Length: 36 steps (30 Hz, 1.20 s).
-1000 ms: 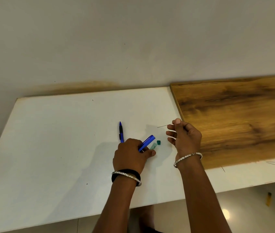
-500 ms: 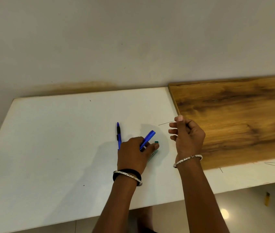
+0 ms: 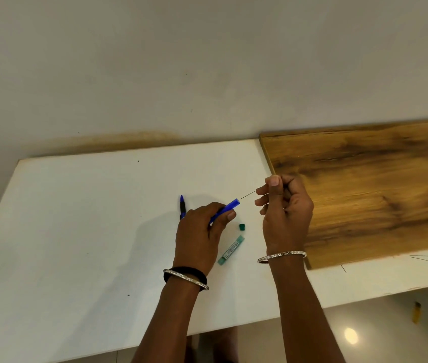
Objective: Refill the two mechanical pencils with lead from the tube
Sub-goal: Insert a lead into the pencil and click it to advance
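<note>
My left hand (image 3: 199, 239) grips a blue mechanical pencil (image 3: 227, 208), lifted off the white table (image 3: 76, 231), its open back end pointing up and right. My right hand (image 3: 285, 213) pinches a thin lead (image 3: 248, 195) between thumb and forefinger; the lead's tip is just at the pencil's open end. A second blue pencil (image 3: 182, 206) with a black grip lies on the table behind my left hand, partly hidden. The green lead tube (image 3: 231, 250) lies open between my wrists, and its small green cap (image 3: 242, 226) sits just beyond it.
A wooden board (image 3: 364, 189) covers the table's right part, right beside my right hand. A few loose leads (image 3: 419, 257) lie near the table's front right edge. A small yellow object (image 3: 416, 312) is on the floor below. A wall runs behind the table.
My left hand has lifted the blue pencil off the table, uncovering the tube. My right hand brought the lead down and left until its tip met the pencil's open end.
</note>
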Motion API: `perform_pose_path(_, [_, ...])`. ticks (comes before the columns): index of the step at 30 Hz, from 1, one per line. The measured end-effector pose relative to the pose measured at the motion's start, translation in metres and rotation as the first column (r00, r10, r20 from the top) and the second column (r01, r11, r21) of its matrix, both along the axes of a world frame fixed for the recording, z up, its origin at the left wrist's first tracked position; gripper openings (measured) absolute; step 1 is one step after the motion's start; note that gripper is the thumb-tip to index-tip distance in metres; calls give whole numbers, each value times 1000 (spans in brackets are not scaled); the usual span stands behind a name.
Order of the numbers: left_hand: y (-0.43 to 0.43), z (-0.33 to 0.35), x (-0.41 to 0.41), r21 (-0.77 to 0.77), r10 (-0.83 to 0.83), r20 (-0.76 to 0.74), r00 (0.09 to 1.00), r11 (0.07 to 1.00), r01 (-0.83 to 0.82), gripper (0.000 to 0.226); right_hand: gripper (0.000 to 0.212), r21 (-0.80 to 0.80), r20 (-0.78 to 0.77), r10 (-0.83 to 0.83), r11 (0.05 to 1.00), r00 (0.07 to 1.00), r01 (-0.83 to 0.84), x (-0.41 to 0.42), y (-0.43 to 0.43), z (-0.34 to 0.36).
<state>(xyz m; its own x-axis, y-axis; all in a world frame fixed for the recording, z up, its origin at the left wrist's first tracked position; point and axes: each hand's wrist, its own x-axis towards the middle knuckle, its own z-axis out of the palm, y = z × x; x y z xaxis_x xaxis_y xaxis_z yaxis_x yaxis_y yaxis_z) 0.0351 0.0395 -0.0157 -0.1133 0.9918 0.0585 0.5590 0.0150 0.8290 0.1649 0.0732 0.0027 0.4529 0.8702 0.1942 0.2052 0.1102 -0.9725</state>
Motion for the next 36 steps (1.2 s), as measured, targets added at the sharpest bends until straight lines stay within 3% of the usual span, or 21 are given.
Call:
perform_pose_path(15, [1, 1, -3, 3, 30, 39, 999, 1000, -30, 34, 12, -39, -15, 46, 998, 999, -47, -9, 0, -2])
perform_pose_path(20, [0, 1, -6, 5, 43, 79, 996, 999, -44, 45, 14, -39, -21, 84, 996, 996, -85, -12, -1, -2])
perform_pose_path(36, [1, 3, -14, -3, 70, 69, 995, 998, -70, 32, 14, -97, -1, 103, 990, 995, -102, -21, -1, 1])
